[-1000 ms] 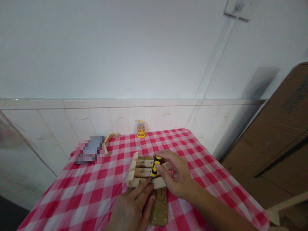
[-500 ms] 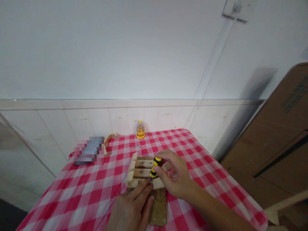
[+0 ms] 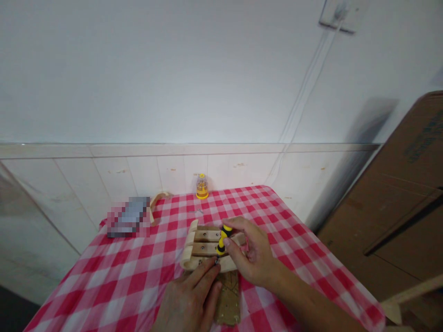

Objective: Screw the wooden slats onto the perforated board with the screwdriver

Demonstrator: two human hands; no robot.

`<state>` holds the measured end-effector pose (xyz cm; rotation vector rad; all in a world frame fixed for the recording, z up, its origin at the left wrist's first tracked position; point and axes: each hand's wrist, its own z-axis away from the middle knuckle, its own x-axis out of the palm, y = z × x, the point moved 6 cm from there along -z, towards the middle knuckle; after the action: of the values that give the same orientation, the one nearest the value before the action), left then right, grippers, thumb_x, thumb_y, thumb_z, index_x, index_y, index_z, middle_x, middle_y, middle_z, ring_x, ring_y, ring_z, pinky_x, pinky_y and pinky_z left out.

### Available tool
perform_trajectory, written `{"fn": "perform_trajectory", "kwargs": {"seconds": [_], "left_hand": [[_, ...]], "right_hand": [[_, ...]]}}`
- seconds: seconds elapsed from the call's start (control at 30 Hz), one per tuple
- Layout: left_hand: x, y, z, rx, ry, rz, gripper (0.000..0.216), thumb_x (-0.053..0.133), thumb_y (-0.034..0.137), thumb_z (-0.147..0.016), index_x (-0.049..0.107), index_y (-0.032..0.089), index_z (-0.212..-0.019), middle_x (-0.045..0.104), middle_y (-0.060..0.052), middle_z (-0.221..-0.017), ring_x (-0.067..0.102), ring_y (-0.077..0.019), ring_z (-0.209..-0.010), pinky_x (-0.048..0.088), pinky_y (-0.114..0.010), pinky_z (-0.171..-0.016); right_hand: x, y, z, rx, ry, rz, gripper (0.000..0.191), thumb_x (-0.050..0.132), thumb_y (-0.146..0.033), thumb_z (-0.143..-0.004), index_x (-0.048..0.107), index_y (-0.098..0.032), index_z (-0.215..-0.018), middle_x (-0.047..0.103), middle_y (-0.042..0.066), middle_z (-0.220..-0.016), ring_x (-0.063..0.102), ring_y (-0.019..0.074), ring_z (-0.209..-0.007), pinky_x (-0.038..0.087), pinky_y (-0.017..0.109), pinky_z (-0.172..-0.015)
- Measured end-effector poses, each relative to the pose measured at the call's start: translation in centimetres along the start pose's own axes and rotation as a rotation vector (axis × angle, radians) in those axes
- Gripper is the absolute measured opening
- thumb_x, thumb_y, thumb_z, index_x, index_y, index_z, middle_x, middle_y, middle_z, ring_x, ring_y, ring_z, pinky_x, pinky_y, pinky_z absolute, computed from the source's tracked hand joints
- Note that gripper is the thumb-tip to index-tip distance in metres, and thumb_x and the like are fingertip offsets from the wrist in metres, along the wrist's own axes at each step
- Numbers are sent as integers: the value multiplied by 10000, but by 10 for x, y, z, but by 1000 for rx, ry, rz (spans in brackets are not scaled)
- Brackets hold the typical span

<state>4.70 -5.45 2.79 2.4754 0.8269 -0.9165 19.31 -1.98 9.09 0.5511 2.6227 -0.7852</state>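
Note:
My right hand (image 3: 251, 251) is closed around a yellow and black screwdriver (image 3: 221, 246), thumb on one side of the handle. The screwdriver leans slightly, its tip down at the near slat of a small slatted wooden piece (image 3: 204, 249). Dark screw heads show in the slats. My left hand (image 3: 190, 295) lies with its fingers stretched forward on the near edge of the wooden piece, fingertips right beside the screwdriver's tip. Beneath, a worn brown board (image 3: 228, 299) sticks out toward me, partly covered by my left hand.
A red and white checked cloth (image 3: 277, 221) covers the table. At the back stands a yellow, clear-topped bit holder (image 3: 202, 186). Farther left are a curved wooden piece (image 3: 157, 203) and a blurred-out flat device (image 3: 129, 216). Large cardboard (image 3: 387, 207) leans on the right.
Hardly anything differs. My right hand and the screwdriver have shifted very slightly; my left hand and the wooden piece stay put.

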Motion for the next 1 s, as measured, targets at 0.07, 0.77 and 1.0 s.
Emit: {"fn": "perform_trajectory", "kwargs": {"seconds": [0.07,0.77,1.0], "left_hand": [[0,0,0,-4,1,4,312,444,286,-983,707,151,-1080,772,-99,-1079,775,-193,-777,663,-291,-656],[1,0,0,8,1,-9,311,429,289,-989,692,149,-1080,775,-106,-1062,775,-186,-762,661,-277,-636],[0,0,1,6,17,-3,303,426,284,-990,684,152,-1079,774,-106,-1069,776,-182,-773,659,-271,-650]], "right_hand": [[0,0,0,1,-4,2,321,599,-140,-860,595,-239,-1165,729,68,-964,716,202,-827,569,313,-716],[-2,-1,-4,1,47,-55,299,679,-149,-841,618,-241,-1119,717,30,-896,689,157,-750,561,255,-678],[-1,0,-3,-2,42,-48,308,663,-161,-848,600,-243,-1138,714,41,-909,695,171,-776,572,279,-699]]}}
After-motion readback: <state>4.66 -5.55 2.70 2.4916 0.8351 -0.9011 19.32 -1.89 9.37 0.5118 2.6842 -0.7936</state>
